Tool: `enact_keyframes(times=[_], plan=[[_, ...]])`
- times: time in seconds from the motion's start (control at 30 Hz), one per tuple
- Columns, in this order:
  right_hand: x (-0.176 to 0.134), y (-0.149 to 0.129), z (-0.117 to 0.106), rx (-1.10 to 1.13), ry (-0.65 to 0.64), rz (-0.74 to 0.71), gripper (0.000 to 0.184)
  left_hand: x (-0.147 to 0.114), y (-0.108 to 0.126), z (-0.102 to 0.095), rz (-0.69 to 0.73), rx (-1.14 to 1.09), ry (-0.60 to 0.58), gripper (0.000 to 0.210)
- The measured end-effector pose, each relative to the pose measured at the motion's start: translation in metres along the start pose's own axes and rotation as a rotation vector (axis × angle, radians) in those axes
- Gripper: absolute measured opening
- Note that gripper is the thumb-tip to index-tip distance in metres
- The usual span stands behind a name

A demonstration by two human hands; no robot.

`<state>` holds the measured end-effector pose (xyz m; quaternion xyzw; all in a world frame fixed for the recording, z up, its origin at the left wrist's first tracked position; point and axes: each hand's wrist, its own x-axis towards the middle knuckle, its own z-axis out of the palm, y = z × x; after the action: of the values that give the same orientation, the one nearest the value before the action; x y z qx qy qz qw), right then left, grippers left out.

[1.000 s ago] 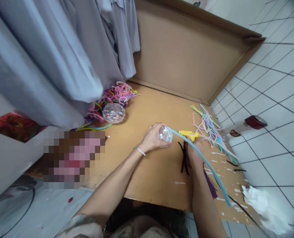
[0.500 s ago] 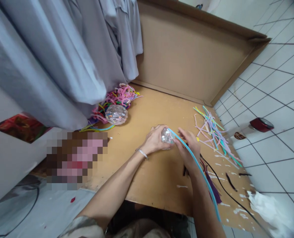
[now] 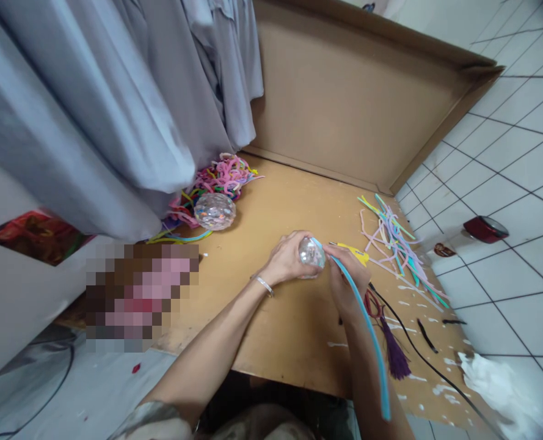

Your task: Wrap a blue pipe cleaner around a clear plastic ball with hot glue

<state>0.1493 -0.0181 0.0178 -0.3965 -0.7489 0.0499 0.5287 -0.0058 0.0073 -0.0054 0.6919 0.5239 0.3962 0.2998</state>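
Note:
My left hand (image 3: 286, 255), with a silver bangle on the wrist, is wrapped round a small clear faceted ball (image 3: 311, 259) above the brown table. At the ball's upper right, my right hand (image 3: 348, 278) pinches a light-blue pipe cleaner (image 3: 375, 342) close to its far end. That end reaches the ball; whether it goes inside cannot be made out. The long free part hangs back over my right forearm. Just beyond the right hand lies a yellow tool with a metal tip (image 3: 354, 252), partly hidden by the fingers.
A larger clear faceted ball (image 3: 215, 212) sits by a heap of coloured pipe cleaners (image 3: 229, 177). More pipe cleaners (image 3: 397, 244) lie at right, near a purple tassel (image 3: 394, 351), a black cord (image 3: 408, 339) and white tissue (image 3: 486, 382). Cardboard (image 3: 330, 91) stands behind; grey cloth (image 3: 161, 91) hangs left.
My right hand has closed its fingers on the blue pipe cleaner near the ball. The strand's loose end has swung left, and the yellow tool and tassel show more.

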Motion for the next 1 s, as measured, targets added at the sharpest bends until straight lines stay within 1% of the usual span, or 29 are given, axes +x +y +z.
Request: enact_keyframes(times=[0.17,0.33,0.5,0.57,0.7,0.77,0.87,1.0], plan=[[-0.005,-0.003,0.001,0.015,-0.022,0.081,0.017,0.0,-0.002,0.002,-0.013,-0.021,-0.008,0.072],[-0.01,0.001,0.003,0.086,0.001,0.064,0.016,0.0,-0.004,0.003,-0.021,-0.044,-0.013,0.074],[-0.015,0.006,0.005,0.095,-0.038,0.094,0.017,0.001,-0.003,0.002,-0.03,-0.073,-0.016,0.071],[-0.017,0.009,0.006,0.105,-0.034,0.069,0.017,0.0,-0.002,0.001,-0.038,-0.074,-0.014,0.07],[-0.018,0.016,0.009,0.172,0.007,-0.049,0.014,0.0,-0.001,0.001,-0.044,-0.086,-0.011,0.07],[-0.019,0.019,0.01,0.198,0.014,-0.089,0.016,0.001,-0.001,0.0,-0.047,-0.093,-0.011,0.069],[-0.02,0.023,0.011,0.215,0.001,-0.11,0.019,0.001,-0.001,0.001,-0.055,-0.097,-0.009,0.07],[-0.022,0.03,0.013,0.213,-0.007,-0.125,0.02,0.002,-0.005,0.003,-0.068,-0.107,-0.003,0.072]])
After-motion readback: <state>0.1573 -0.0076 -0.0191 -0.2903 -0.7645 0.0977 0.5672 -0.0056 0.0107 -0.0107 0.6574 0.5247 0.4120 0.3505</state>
